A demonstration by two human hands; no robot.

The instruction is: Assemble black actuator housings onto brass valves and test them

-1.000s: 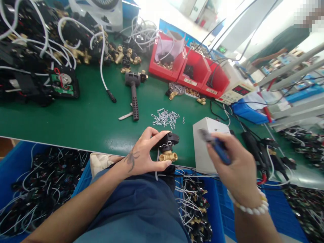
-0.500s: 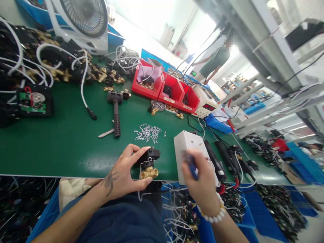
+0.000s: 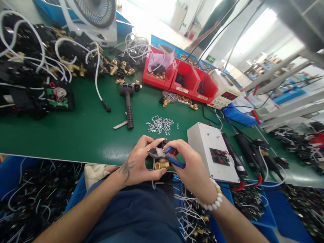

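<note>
My left hand (image 3: 141,162) is closed around a black valve unit with a brass fitting (image 3: 162,164) at the table's front edge. My right hand (image 3: 187,162) grips blue-handled pliers (image 3: 158,153), whose metal jaws lie over the unit just above the brass part. The pliers and fingers hide most of the black housing, and I cannot tell what the jaws pinch. Beyond the hands lies a pile of wire spring clips (image 3: 160,125), with a single clip (image 3: 177,126) to its right. A black mallet (image 3: 128,104) rests farther back on the left.
A grey box with switches (image 3: 202,141) stands right of my hands. Red bins (image 3: 184,82) and a display device (image 3: 225,91) line the back. Cabled valve units (image 3: 25,57) and a fan (image 3: 101,20) occupy the left. Blue crates (image 3: 76,195) sit below the table edge.
My right hand has brought the pliers leftward from over the grey box onto the valve unit. The left hand keeps its hold. The whole view has shifted.
</note>
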